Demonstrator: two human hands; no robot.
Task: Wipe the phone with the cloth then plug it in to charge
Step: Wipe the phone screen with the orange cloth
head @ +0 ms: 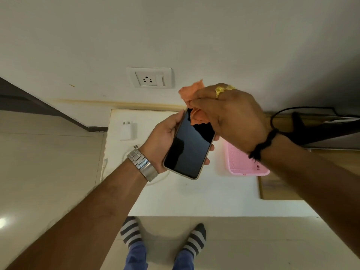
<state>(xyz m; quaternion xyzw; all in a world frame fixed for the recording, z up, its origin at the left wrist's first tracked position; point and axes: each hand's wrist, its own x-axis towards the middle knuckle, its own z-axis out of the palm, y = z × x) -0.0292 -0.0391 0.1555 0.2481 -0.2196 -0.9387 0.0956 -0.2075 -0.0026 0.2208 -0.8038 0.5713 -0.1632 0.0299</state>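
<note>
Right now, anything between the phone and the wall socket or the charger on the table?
Nothing visible. The phone is in the left hand; the right hand presses the cloth on its top end. The socket is empty; the charger lies unobstructed on the table.

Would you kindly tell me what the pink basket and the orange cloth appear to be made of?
The pink basket looks like moulded plastic: a glossy rim and perforated mesh walls. The orange cloth looks like soft, matte fabric, crumpled with ragged edges; the exact fibre is unclear.
</note>
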